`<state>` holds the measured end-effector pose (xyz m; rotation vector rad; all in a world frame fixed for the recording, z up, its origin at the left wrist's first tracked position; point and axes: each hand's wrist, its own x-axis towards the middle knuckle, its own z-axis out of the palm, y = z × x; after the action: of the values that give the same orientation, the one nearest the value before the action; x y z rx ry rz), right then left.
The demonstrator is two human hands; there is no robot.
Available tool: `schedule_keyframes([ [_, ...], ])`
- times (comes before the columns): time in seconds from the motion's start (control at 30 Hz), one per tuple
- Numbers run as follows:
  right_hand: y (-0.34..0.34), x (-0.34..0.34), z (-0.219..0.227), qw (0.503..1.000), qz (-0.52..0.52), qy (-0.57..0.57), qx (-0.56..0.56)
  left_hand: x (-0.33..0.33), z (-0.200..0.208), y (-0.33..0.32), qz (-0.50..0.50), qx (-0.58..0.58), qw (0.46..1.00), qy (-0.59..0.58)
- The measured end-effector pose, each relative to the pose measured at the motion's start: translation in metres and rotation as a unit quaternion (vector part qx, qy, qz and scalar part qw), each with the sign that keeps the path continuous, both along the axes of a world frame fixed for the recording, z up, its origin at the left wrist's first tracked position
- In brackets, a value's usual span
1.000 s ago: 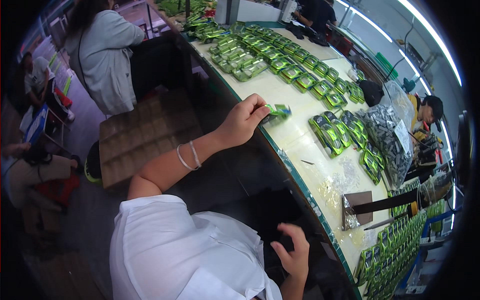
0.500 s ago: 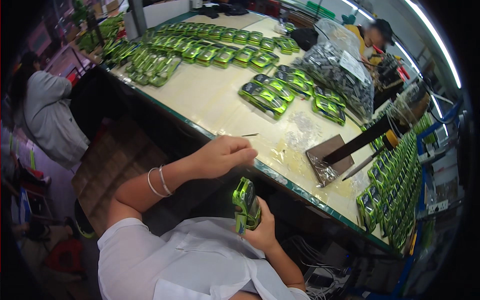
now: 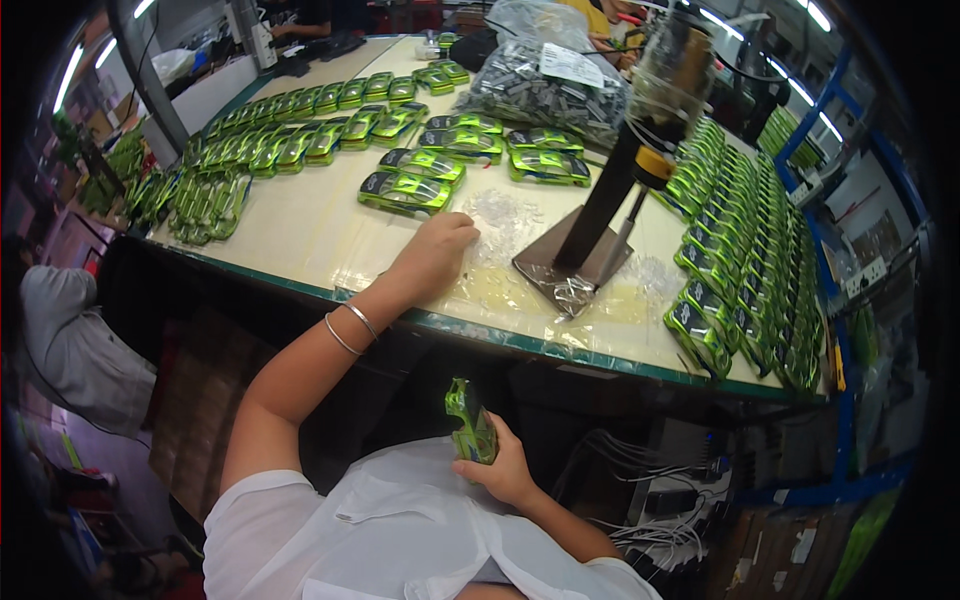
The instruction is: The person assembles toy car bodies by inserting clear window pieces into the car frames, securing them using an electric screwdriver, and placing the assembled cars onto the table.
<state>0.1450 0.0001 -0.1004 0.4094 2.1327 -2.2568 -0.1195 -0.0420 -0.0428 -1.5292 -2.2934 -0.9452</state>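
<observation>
My right hand (image 3: 508,468) grips a green and black toy car body shell (image 3: 474,425) in front of my white shirt, below the table edge. My left hand (image 3: 437,255) is over the table with its fingers curled together. Its fingertips are beside a scatter of small clear plastic pieces (image 3: 505,215); whether anything is between them is hidden. Just beyond that hand lie more green car body shells (image 3: 408,190), in short rows.
A dark post on a brown base plate (image 3: 545,262) stands right of my left hand. Rows of car shells (image 3: 715,290) fill the table's right side, others (image 3: 290,140) the far left. A clear bag of grey parts (image 3: 545,95) lies behind. People work across the table and at left.
My left hand has moved from the table's front edge forward over the tabletop to the clear pieces. The view has turned right. My right hand still holds the car shell.
</observation>
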Motion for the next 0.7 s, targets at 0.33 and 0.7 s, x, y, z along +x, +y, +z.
schedule_keyframes([
  [0.33,-0.028,0.031,-0.006,0.999,0.011,0.052,-0.003,0.003,0.001,0.001,0.059,0.031,0.998,0.009],
  [0.7,-0.032,0.060,0.002,0.998,-0.026,0.062,0.010,-0.009,-0.003,0.002,0.086,0.073,0.987,-0.113],
])
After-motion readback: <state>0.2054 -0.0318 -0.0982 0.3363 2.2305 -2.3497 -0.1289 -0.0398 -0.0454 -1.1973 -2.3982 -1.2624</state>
